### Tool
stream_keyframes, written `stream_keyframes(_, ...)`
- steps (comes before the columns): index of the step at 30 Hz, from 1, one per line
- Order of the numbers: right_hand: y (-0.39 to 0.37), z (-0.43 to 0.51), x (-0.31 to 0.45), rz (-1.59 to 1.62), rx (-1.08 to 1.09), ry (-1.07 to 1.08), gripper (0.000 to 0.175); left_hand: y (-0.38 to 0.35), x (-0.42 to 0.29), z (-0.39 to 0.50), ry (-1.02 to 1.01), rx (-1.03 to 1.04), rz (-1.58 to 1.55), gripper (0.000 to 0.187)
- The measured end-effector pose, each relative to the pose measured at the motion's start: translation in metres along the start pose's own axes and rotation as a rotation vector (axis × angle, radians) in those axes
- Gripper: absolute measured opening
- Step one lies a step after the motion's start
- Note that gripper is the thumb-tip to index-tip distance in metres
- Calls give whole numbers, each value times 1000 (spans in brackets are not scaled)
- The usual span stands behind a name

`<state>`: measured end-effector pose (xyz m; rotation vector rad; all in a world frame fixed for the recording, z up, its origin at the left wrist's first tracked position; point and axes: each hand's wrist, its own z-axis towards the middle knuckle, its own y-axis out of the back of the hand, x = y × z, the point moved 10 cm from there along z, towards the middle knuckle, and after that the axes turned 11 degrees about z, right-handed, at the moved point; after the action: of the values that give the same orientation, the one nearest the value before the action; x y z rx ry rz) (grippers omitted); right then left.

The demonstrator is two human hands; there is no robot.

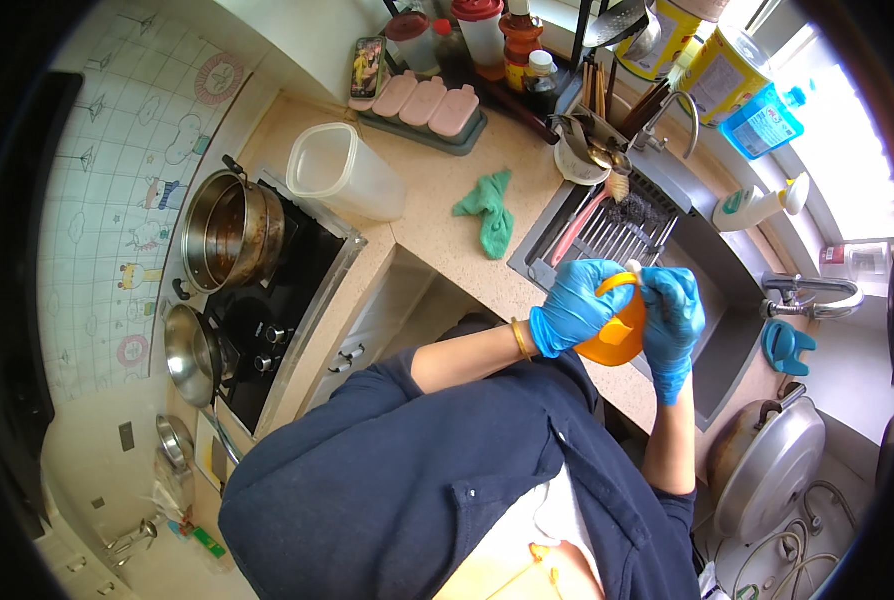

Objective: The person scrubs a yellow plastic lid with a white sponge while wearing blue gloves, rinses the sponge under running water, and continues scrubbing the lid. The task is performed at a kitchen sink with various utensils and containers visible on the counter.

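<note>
Both my hands wear blue rubber gloves and are raised close together at the sink's near edge. My left hand (pixel 578 304) is closed around an orange plastic piece (pixel 613 343) with a curved handle or rim. Against its right side, my right hand (pixel 672 311) grips it near the top, where a small white part (pixel 633 267) shows between the hands. The exact kind of orange item cannot be told. Beyond the hands lies a pink-handled brush (pixel 580 225) on the metal sink rack (pixel 604 238). A green cloth (pixel 490 214) rests on the counter to the left.
A translucent plastic container (pixel 357 180) stands by the hob (pixel 267 330), which bears a steel pot (pixel 226 232) and a pan (pixel 192 356). Pink-lidded seasoning boxes (pixel 424 109), bottles (pixel 522 45) and a utensil holder (pixel 582 161) line the back. The faucet (pixel 814 296) juts out at right.
</note>
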<state>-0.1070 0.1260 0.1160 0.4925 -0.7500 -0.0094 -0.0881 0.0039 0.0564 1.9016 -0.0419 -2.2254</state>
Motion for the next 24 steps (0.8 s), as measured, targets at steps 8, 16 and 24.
stream_keyframes(8,9,-2,0,31,-48,-23,20,10,9,-2,80,19,19,14)
stream_keyframes(16,-5,-3,-4,31,28,-70,20,3,-6,-5,-35,-45,37,14)
stream_keyframes(24,6,-5,-8,-19,-17,-139,17,6,1,-6,39,-1,95,14)
